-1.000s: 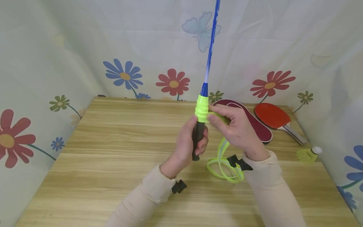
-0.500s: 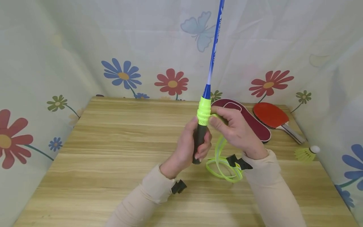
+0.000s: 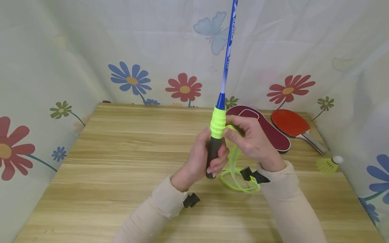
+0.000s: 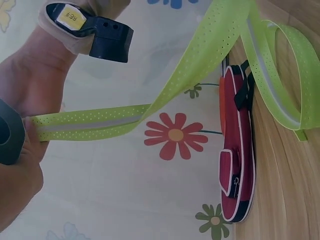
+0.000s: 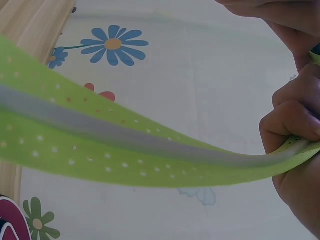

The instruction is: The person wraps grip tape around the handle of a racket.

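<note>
My left hand (image 3: 200, 155) grips the dark handle of a badminton racket (image 3: 214, 153), whose blue shaft points up past the top of the head view. Neon-yellow perforated grip tape (image 3: 217, 122) is wound round the upper part of the handle. Beside it, my right hand (image 3: 250, 140) pinches the loose run of the tape between thumb and forefinger, close to the handle. From there the tape hangs down and lies in loops on the table. In the right wrist view the free tape (image 5: 140, 157), with a grey strip along its middle, leads away from the curled fingers (image 5: 295, 120).
Behind the right hand lies a dark red paddle case (image 3: 278, 138) with white piping. A red table tennis paddle (image 3: 290, 123) and a yellow shuttlecock (image 3: 329, 164) are at the right side of the wooden table (image 3: 121, 152). A flowered curtain (image 3: 170, 40) surrounds the table.
The racket turns in my left hand, so more lettering shows on the shaft, and its handle sinks slightly. The yellow winding reaches a little further down the handle.
</note>
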A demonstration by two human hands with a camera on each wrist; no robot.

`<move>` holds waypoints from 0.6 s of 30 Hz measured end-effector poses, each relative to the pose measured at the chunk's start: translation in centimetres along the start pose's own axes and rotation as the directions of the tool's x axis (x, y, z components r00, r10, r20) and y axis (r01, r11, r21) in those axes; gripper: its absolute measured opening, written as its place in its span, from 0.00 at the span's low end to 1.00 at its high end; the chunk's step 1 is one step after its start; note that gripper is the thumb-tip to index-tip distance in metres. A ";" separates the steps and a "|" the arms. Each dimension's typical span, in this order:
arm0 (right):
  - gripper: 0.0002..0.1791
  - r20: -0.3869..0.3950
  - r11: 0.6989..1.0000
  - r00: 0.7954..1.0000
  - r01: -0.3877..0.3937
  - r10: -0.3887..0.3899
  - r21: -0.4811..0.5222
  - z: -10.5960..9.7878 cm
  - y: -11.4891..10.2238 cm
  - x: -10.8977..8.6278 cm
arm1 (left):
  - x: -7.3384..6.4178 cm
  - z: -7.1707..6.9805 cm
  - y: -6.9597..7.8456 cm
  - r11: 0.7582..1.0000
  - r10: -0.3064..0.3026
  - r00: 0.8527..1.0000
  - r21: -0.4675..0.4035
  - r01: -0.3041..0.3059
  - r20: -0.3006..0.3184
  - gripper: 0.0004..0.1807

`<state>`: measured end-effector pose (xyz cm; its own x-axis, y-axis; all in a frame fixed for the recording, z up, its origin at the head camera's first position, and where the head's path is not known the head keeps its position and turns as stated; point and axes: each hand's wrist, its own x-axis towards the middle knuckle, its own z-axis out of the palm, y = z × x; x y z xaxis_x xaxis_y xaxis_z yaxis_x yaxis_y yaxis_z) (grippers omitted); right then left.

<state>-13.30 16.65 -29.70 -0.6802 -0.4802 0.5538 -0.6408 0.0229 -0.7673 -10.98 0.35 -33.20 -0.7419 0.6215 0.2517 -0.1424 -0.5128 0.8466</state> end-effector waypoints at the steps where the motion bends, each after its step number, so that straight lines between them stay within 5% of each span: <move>1: 0.19 0.009 1.000 1.000 -0.002 0.002 0.011 0.0 0.0 0.0 | 0.0 0.0 0.0 1.000 -0.008 1.000 -0.009 0.008 0.005 0.30; 14: 0.20 -0.080 0.995 0.994 0.070 -0.076 -0.067 0.0 -0.2 0.0 | 0.2 -0.1 0.0 0.999 0.028 0.999 0.042 -0.029 0.028 0.33; 18: 0.16 -0.106 0.995 0.992 0.053 -0.063 -0.088 0.1 -0.7 0.1 | 0.3 -0.2 -0.3 0.989 0.104 0.994 0.105 -0.106 0.022 0.32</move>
<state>-12.90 16.50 -29.18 -0.6727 -0.3850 0.6319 -0.7051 0.0746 -0.7052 -11.29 0.58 -33.51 -0.7382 0.5775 0.3488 0.0067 -0.5107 0.8597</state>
